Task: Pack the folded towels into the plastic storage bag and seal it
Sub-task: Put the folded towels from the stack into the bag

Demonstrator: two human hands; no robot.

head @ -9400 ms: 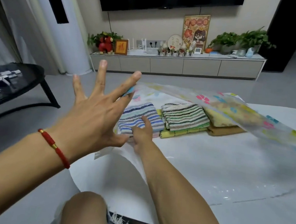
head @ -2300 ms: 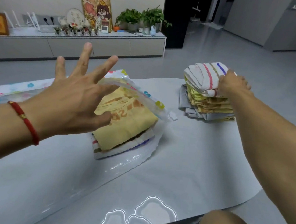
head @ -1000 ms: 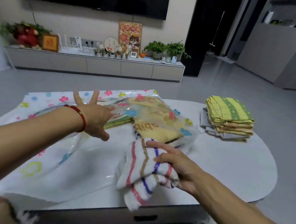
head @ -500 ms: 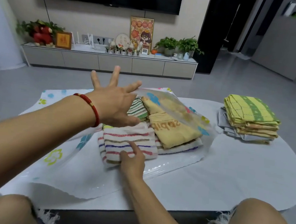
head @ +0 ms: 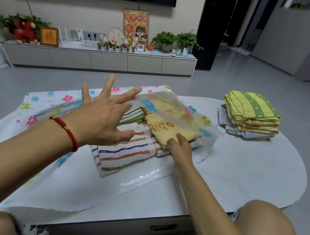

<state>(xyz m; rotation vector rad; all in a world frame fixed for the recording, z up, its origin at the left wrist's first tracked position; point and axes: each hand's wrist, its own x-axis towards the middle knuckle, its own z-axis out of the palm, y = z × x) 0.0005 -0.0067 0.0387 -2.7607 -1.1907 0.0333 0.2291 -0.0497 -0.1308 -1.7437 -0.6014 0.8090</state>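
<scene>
Striped towel lies inside open plastic bag.

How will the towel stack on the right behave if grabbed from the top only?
The towel stack is likely floppy: its folded layers sag at the edges. A top-only grab would probably lift just the yellow-green towel, leaving the rest. The grey bottom layer sticks out unevenly, so a push may shear the pile.

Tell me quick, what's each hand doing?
Left hand: open, fingers spread, lifting the bag's top sheet.
Right hand: open, touching the yellow towel.
</scene>
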